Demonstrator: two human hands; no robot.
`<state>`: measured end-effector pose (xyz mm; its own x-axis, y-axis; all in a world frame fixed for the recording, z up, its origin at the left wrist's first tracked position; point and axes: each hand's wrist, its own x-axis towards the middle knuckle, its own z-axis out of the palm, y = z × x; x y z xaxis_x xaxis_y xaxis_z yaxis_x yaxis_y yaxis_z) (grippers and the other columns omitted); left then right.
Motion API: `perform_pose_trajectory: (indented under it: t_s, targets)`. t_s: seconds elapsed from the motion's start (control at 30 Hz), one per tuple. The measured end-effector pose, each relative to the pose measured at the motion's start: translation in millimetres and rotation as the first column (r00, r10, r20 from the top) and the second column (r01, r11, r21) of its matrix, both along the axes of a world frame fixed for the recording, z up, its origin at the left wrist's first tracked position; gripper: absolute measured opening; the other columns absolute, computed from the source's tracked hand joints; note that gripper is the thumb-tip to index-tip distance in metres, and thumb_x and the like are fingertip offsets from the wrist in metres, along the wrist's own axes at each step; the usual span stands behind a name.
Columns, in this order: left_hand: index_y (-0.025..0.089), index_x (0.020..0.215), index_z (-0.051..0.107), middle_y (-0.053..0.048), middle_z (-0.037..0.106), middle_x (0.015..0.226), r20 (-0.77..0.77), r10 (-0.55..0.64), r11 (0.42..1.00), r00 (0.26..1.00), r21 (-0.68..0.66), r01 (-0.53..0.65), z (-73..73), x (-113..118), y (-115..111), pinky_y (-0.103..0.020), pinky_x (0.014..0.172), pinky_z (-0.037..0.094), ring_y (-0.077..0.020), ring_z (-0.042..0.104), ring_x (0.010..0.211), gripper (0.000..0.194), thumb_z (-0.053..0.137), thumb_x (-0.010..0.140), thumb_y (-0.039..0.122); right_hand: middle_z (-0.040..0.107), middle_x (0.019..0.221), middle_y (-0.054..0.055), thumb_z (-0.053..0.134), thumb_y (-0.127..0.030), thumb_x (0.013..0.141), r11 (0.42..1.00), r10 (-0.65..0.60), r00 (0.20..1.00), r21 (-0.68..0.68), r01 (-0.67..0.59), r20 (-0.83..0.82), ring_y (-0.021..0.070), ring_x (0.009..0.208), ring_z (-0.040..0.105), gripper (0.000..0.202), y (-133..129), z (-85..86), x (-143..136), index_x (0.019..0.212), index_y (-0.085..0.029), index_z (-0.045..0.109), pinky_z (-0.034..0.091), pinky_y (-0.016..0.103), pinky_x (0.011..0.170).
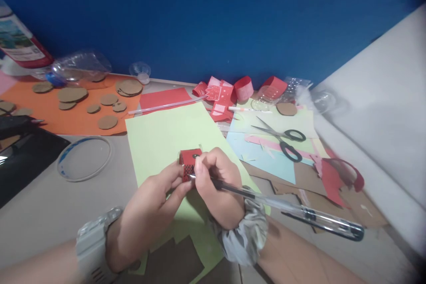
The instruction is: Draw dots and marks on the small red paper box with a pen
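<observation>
My left hand (159, 204) pinches a small red piece (188, 160) with black markings, perhaps folded paper, over a light green sheet (163, 128). Between the thumb and fingers of my right hand (218, 182) is a clear-barrelled pen (286, 204), its tip at the lower part of the red piece. The right fingers are close against the piece's right edge and cover part of it. The pen's long barrel slants down to the right, past the grey scrunchie (244, 233) on my wrist.
Scissors (281, 136) lie on paper sheets at the right, near red paper scraps (329, 177). Several cardboard discs (72, 94) rest on orange paper (29, 117). A tape ring (84, 158) is at the left; a plastic bottle (81, 66) lies behind. A blue wall (213, 17) bounds the back.
</observation>
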<state>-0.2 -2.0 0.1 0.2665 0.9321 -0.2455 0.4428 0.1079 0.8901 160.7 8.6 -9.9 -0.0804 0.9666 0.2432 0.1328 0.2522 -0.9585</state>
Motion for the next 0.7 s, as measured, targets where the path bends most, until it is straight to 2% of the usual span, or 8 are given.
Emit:
perform_pose_trajectory:
  t_s: [0.27, 0.5, 0.7]
  targets:
    - [0.025, 0.094, 0.068, 0.003, 0.083, 0.087, -0.007, 0.009, 1.0, 1.0, 0.013, -0.009, -1.1, -0.7, -2.9, -0.023, 0.074, 0.055, -0.0193, 0.077, 0.081, 0.018, 0.054, 0.098, 0.036, 0.045, 0.06, -0.007, 0.064, -0.028, 0.098, 1.0, 0.01, 1.0, -0.027, -0.01, -0.011, 0.0106, 0.053, 0.039, 0.032, 0.0, 0.2, 0.4, 0.072, -0.024, 0.047, 0.035, 0.023, 0.05]
    - [0.024, 0.114, 0.074, 0.0, 0.086, 0.102, 0.003, -0.039, 0.999, 0.999, -0.01, 0.039, 1.2, -2.4, -0.7, -0.022, 0.085, 0.058, -0.0199, 0.077, 0.091, 0.027, 0.053, 0.102, 0.036, 0.044, 0.062, -0.006, 0.066, -0.022, 0.096, 0.999, 0.031, 0.999, -0.018, -0.031, -0.011, 0.0107, 0.054, 0.039, 0.031, 0.8, 0.5, 1.1, 0.073, -0.023, 0.045, 0.035, 0.024, 0.052]
    - [0.023, 0.114, 0.075, -0.001, 0.086, 0.101, 0.014, -0.009, 1.0, 1.0, -0.013, 0.009, 1.2, -1.5, -1.8, -0.023, 0.085, 0.058, -0.0199, 0.075, 0.087, 0.027, 0.054, 0.101, 0.033, 0.045, 0.063, -0.006, 0.065, -0.021, 0.098, 0.999, 0.048, 0.998, -0.006, -0.048, -0.035, 0.0099, 0.055, 0.038, 0.031, -0.8, -3.1, 2.4, 0.073, -0.023, 0.046, 0.035, 0.024, 0.053]
